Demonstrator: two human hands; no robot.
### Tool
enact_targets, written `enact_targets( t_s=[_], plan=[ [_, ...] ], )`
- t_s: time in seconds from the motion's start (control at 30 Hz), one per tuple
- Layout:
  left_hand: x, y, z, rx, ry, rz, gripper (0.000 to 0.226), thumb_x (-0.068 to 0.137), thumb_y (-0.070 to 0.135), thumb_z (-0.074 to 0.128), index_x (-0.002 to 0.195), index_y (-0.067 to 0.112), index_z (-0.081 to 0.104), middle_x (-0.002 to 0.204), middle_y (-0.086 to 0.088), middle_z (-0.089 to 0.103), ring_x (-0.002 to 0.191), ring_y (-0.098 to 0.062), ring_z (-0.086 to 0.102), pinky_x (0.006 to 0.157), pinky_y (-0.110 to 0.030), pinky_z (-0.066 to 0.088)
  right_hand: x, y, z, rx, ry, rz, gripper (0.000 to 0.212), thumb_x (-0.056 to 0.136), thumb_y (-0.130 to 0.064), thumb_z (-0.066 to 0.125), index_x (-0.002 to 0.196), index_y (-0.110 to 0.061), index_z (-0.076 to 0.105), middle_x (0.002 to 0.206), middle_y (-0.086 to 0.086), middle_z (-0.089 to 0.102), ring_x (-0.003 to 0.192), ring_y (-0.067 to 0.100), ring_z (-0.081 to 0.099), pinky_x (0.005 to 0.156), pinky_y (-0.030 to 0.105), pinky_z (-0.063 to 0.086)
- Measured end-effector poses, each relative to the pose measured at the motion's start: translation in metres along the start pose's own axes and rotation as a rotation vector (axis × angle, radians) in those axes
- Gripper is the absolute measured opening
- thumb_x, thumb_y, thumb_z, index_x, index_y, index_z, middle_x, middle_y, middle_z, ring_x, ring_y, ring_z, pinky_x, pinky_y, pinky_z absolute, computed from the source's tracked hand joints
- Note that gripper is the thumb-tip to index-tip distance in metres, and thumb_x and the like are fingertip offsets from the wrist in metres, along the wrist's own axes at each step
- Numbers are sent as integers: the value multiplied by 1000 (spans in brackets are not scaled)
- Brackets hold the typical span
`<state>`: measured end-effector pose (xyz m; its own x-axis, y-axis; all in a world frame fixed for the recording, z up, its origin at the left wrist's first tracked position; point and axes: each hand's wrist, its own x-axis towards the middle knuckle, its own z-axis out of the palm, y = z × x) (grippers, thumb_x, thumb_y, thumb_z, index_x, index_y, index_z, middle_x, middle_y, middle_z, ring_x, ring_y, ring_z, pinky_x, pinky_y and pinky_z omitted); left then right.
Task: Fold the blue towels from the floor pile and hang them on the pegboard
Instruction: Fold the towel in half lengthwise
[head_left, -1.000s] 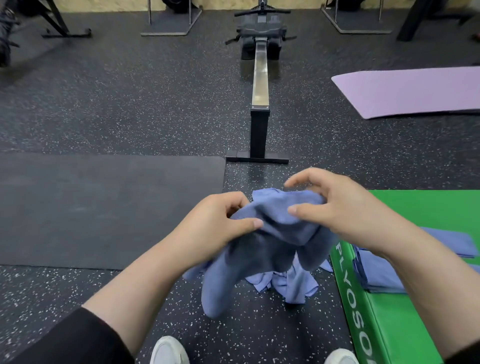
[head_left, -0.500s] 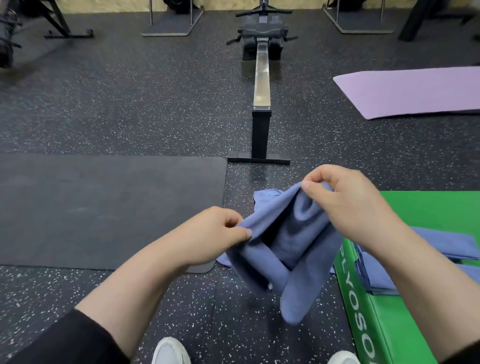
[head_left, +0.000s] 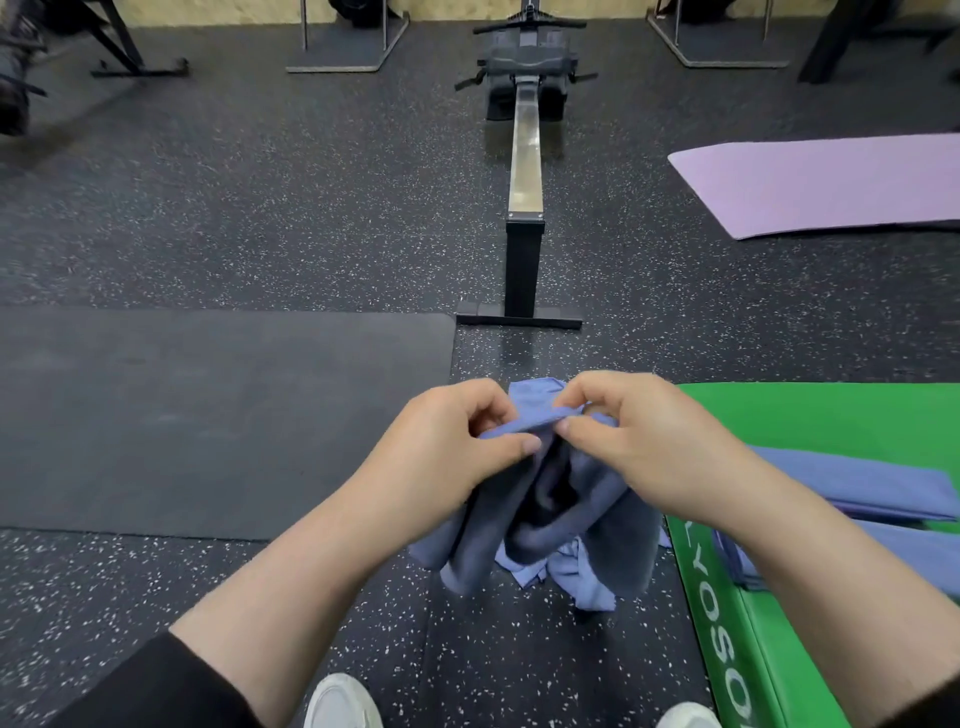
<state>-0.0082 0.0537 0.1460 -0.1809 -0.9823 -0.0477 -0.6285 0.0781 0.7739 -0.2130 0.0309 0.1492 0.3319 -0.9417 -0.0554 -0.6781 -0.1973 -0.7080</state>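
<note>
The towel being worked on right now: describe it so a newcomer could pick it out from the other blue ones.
Start at the green mat on the right; just left of its edge, above the speckled floor, the towel hangs bunched. The left hand and right hand pinch its top edge. Unlike the folded towels lying flat on the mat, it is held up and crumpled.

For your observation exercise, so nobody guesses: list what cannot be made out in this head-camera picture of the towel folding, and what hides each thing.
- Pegboard: nowhere in the head view, so its place is unknown.
- Floor pile: mostly hidden behind the held towel; count unclear.
- Held towel's top edge: partly covered by the left hand and right hand.
- Folded towels on the green box: cut off by the right edge and forearm.
</note>
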Motion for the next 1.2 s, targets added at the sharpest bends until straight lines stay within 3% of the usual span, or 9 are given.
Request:
enact_targets(
  t_s=[0.07,0.13,0.3,0.43,0.63,0.73,0.83,0.97,1.2],
  plan=[
    [1,-7,-4,59,-56,-58,21,89,30,70,79,13,65,65,1,59,58,-5,42,56,-21,35,3,5,-4,-15,140,56,10,92,-25,63,83,-28,66,77,0,71,79,18,63,78,33,49],
    [2,-12,-6,89,-72,-101,25,94,30,63,79,10,65,64,0,57,57,-6,41,54,-21,34,4,7,-9,-13,205,97,11,91,-24,64,83,-30,66,73,-1,69,72,16,61,70,27,47],
    [-2,-4,-1,56,-72,-15,29,94,37,66,79,12,63,66,-4,56,60,-8,38,57,-26,32,-2,-6,0,67,-127,22,47,90,-20,68,125,-50,57,55,-9,56,51,3,49,58,20,43],
    [-2,6,5,3,88,-6,38,83,41,77,68,14,55,54,12,44,53,-6,35,50,-23,29,1,-2,13,-27,-65,-5,4,91,-33,63,89,-35,67,70,-9,69,68,7,60,76,35,53],
    [0,-7,-3,128,-60,-104,36,95,35,62,67,16,48,59,7,42,56,-11,34,50,-24,27,7,9,2,-1,185,96,14,92,-34,65,80,-28,63,73,-4,69,75,16,63,72,32,48],
    [-1,-8,-2,107,-14,-52,32,99,36,56,79,11,56,65,-1,53,61,-12,41,58,-29,34,6,5,1,18,94,72,11,89,-34,70,96,-36,62,60,-14,62,58,1,54,61,25,42],
    [-4,-1,0,102,-45,4,38,96,40,62,73,12,53,58,2,48,57,-11,38,57,-31,33,2,-3,5,33,-94,-28,51,90,-26,69,128,-54,50,52,-12,51,49,5,43,53,20,33],
    [-4,5,-1,67,27,4,34,89,44,70,72,17,58,57,5,57,56,-9,49,56,-27,37,1,-3,13,-63,-102,-43,6,90,-33,64,86,-38,64,62,-13,58,59,6,46,61,29,40],
    [2,-18,-21,124,34,-116,22,95,34,63,77,21,65,60,12,55,57,-5,44,53,-18,34,7,11,0,5,152,107,13,92,-28,66,79,-30,68,73,-5,69,76,17,62,75,28,49]
  ],
)
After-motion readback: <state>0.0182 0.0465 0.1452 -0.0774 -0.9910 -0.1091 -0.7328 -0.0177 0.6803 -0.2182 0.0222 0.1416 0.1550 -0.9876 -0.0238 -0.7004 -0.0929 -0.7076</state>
